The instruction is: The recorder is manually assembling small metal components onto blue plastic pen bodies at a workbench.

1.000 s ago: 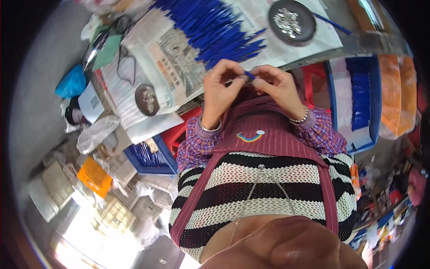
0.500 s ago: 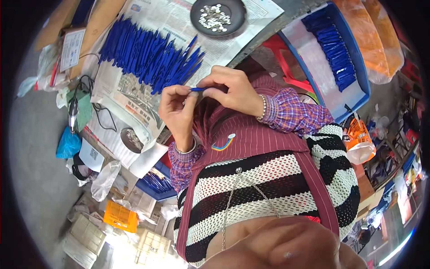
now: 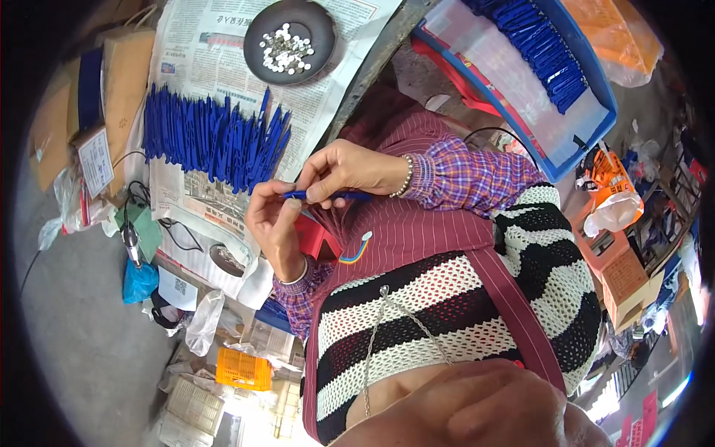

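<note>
Between my two hands lies a slim blue pen-like piece (image 3: 353, 195), held roughly level over my lap. The thumb and fingers of my left hand (image 3: 272, 227) pinch its left end. My right hand (image 3: 354, 171) grips it closer to the middle, fingertips bent down onto it, and the rest sticks out beneath the palm. Whether a small part sits at the fingertips is too small to tell. Just beyond my left hand, a long row of similar blue pieces (image 3: 208, 138) rests side by side on newspaper (image 3: 350, 37). A dark round dish (image 3: 257, 63) behind them holds small shiny whitish discs (image 3: 287, 51).
At right stands a blue tray (image 3: 599, 112) with more blue pieces in rows. A smaller dish (image 3: 226, 260) sits at the newspaper's lower edge. Left are a corded tool (image 3: 129, 240) and a blue bag (image 3: 140, 283); an orange basket (image 3: 243, 369) stands lower down.
Both hands have shifted a little left and down in the picture. The right fingers have moved along the blue piece, more of which now shows. The whole view has turned slightly.
</note>
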The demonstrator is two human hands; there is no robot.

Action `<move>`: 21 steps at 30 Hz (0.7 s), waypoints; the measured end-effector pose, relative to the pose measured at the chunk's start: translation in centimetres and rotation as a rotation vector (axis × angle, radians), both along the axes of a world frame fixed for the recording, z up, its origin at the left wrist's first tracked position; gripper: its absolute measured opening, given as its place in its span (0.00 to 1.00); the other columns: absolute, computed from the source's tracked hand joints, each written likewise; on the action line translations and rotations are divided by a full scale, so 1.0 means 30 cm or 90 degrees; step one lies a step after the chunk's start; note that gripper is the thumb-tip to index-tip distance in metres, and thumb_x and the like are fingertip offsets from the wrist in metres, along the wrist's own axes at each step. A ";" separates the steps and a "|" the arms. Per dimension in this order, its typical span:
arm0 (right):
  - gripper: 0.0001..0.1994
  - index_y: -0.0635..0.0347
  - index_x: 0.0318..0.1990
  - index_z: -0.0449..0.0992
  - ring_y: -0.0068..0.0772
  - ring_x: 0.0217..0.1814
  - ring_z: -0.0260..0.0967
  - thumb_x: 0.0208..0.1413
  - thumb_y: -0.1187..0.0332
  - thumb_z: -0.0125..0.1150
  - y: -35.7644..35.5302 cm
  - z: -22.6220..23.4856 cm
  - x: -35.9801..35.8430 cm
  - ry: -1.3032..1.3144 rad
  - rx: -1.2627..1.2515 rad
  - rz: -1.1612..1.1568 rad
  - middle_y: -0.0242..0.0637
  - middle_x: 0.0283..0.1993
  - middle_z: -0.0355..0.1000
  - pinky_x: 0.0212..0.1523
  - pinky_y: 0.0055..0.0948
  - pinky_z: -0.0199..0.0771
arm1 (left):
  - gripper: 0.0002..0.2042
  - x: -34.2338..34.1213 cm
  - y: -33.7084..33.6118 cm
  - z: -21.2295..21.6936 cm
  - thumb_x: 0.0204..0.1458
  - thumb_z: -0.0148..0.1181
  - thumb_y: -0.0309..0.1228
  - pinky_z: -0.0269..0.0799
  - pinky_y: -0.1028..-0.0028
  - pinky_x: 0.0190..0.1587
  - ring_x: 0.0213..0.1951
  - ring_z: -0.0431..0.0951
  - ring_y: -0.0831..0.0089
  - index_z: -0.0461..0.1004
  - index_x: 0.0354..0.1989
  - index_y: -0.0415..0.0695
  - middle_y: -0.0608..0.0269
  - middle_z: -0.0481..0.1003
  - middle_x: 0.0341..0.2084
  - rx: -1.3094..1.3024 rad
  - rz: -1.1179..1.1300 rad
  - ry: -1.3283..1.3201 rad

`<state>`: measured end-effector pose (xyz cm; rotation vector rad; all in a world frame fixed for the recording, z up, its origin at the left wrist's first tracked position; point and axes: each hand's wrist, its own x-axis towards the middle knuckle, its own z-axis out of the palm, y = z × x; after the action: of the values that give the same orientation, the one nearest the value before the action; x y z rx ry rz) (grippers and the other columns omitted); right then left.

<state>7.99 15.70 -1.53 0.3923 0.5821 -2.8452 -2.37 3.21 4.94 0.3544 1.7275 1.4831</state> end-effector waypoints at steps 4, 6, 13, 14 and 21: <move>0.07 0.65 0.34 0.73 0.15 0.22 0.66 0.48 0.72 0.59 0.024 -0.004 0.005 -0.004 0.026 -0.022 0.31 0.25 0.70 0.23 0.14 0.67 | 0.08 0.016 0.031 0.000 0.43 0.57 0.21 0.64 0.84 0.32 0.28 0.70 0.81 0.68 0.33 0.37 0.65 0.71 0.26 -0.045 -0.007 0.066; 0.06 0.64 0.34 0.74 0.15 0.22 0.66 0.48 0.72 0.59 0.033 0.001 0.008 -0.010 0.035 -0.036 0.31 0.25 0.71 0.23 0.14 0.67 | 0.08 0.019 0.046 0.005 0.44 0.57 0.21 0.63 0.84 0.31 0.27 0.69 0.82 0.69 0.33 0.37 0.66 0.70 0.25 -0.064 -0.011 0.093; 0.06 0.64 0.33 0.74 0.15 0.23 0.66 0.48 0.72 0.60 0.043 -0.010 0.009 -0.006 0.051 -0.079 0.30 0.24 0.71 0.23 0.13 0.66 | 0.08 0.043 0.089 0.029 0.45 0.56 0.22 0.61 0.87 0.29 0.27 0.68 0.84 0.69 0.35 0.38 0.67 0.70 0.26 -0.072 0.003 0.112; 0.06 0.64 0.33 0.74 0.15 0.23 0.66 0.48 0.72 0.60 0.044 -0.007 0.009 -0.006 0.051 -0.082 0.30 0.24 0.71 0.23 0.13 0.66 | 0.09 0.044 0.088 0.033 0.46 0.55 0.21 0.61 0.85 0.33 0.29 0.68 0.82 0.68 0.36 0.37 0.67 0.69 0.28 -0.080 0.002 0.103; 0.06 0.63 0.31 0.75 0.16 0.23 0.67 0.44 0.72 0.62 0.046 -0.009 0.015 -0.001 0.069 -0.108 0.29 0.24 0.72 0.22 0.14 0.66 | 0.08 0.044 0.079 0.022 0.46 0.53 0.20 0.62 0.82 0.37 0.32 0.68 0.81 0.69 0.37 0.37 0.66 0.69 0.29 -0.087 -0.020 0.140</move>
<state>8.45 17.08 -1.78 0.4831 0.7376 -2.9815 -1.05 5.57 5.62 0.4854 1.9755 1.3356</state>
